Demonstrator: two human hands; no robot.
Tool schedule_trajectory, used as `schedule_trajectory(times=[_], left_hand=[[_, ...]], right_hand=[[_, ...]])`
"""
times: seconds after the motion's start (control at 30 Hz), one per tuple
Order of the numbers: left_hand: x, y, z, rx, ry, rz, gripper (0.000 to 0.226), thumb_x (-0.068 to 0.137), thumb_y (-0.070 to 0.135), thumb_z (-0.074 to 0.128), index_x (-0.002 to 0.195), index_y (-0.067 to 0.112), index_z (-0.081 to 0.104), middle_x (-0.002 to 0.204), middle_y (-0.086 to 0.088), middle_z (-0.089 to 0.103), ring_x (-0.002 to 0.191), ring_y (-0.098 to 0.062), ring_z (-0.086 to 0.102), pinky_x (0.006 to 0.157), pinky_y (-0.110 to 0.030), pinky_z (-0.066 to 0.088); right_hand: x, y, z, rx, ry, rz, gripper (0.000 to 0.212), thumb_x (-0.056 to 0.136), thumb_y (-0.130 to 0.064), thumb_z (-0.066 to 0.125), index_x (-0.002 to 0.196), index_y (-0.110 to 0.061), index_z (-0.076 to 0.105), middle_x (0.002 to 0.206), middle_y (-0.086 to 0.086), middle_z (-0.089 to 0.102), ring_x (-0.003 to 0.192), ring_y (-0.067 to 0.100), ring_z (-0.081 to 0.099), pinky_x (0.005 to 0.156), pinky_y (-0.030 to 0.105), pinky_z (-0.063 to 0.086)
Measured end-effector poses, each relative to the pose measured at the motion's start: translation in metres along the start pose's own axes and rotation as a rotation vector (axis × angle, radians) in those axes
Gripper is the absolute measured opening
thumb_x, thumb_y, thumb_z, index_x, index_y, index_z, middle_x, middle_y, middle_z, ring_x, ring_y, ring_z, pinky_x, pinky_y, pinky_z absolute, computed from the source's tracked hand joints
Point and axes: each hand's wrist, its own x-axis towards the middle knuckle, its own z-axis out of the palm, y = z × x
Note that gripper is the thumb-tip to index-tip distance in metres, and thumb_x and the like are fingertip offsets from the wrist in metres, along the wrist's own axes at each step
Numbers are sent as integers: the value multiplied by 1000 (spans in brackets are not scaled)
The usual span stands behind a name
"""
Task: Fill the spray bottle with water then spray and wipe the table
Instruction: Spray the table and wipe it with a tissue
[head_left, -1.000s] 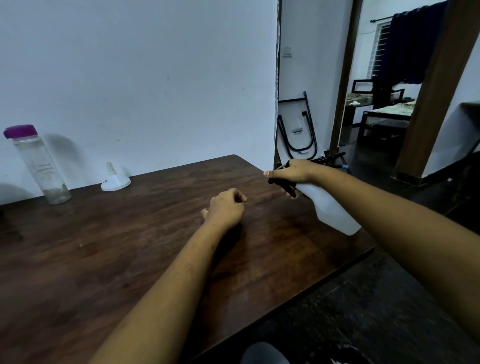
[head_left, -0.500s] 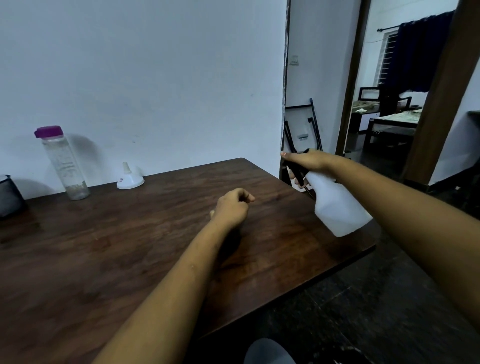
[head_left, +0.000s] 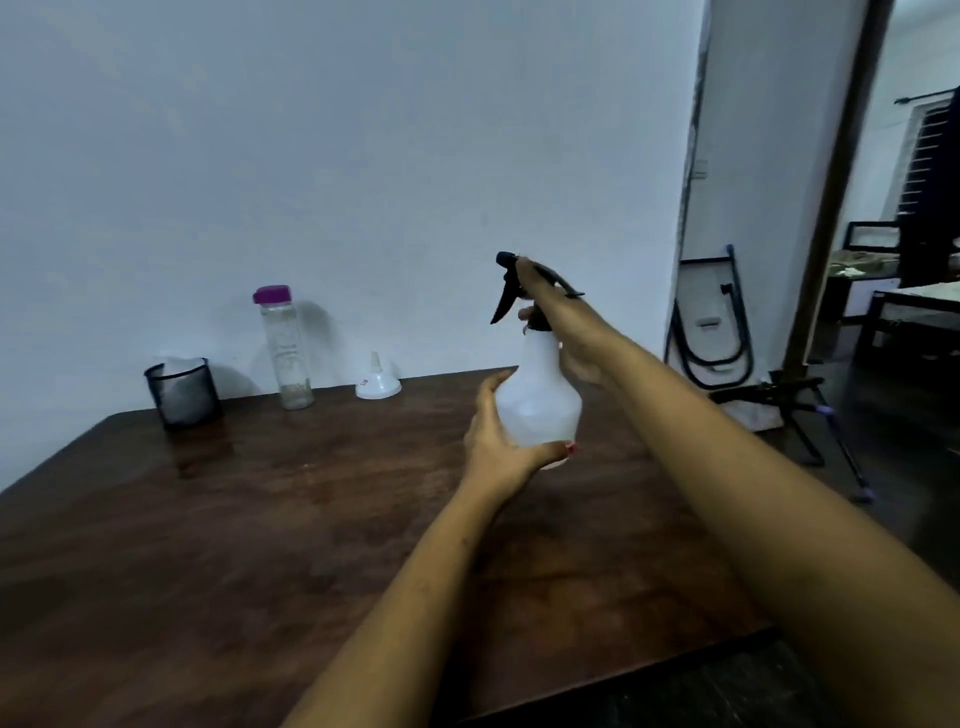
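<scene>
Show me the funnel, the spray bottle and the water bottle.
funnel (head_left: 377, 387): head view, on its cone.
spray bottle (head_left: 540, 397): head view, on its white body.
water bottle (head_left: 287, 353): head view, on its clear wall.

Left of the wooden door post (head_left: 826, 249), I see 1 folded black frame (head_left: 707, 323) leaning against the wall (head_left: 769, 156). At the post's foot lies a black stand (head_left: 779, 391); right of the post hangs a dark curtain (head_left: 930, 244).

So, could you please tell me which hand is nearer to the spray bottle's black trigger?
Right. The right hand grips the spray bottle at its neck, just behind the trigger; the left hand holds its body, below the trigger.
</scene>
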Motion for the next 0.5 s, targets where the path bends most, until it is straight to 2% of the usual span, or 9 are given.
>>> schedule_trajectory(times=[0.07,0.13,0.17,0.27,0.33,0.43,0.5], left_hand=[[6,-11,-19,44,127,-40,92,56,28,86,130,42,33,127,4,49,113,-19,48,93,-34,44],[12,-21,-36,41,212,-119,92,55,26,87,129,40,35,127,0,52,114,-22,51,93,-36,47],[16,-27,-44,49,222,-151,92,55,24,87,129,39,35,127,-2,53,113,-23,52,93,-37,49],[26,-44,-66,117,197,-188,96,55,22,87,132,39,32,125,-1,54,110,-23,54,90,-40,52],[36,-53,-80,118,171,-188,99,59,19,85,139,35,29,127,-1,53,115,-24,52,93,-41,50],[60,-65,-100,199,92,-149,96,66,16,81,144,27,27,139,-4,47,127,-25,46,101,-34,42],[77,-71,-116,257,96,-159,85,72,16,79,142,24,32,142,-6,45,131,-24,42,99,-28,36]], right_hand=[[7,22,27,-70,10,68,33,74,-61,64,93,-35,61,95,-9,60,96,16,58,86,35,48],[8,49,56,-248,22,140,58,66,-51,74,111,-23,51,106,1,58,100,22,60,89,41,52],[9,60,68,-311,28,152,63,66,-45,76,116,-19,47,109,4,57,102,24,60,89,43,52],[20,79,90,-237,72,176,43,75,-32,74,107,-16,51,108,5,62,97,22,62,87,42,53],[38,83,97,-159,48,185,31,79,-24,73,103,-16,54,109,6,65,95,21,62,83,37,53],[75,93,103,-192,68,161,36,80,-19,72,112,-11,56,114,7,65,96,22,61,77,33,48],[103,102,105,-268,113,152,41,81,-18,71,118,-10,55,119,8,63,101,24,58,78,31,44]])
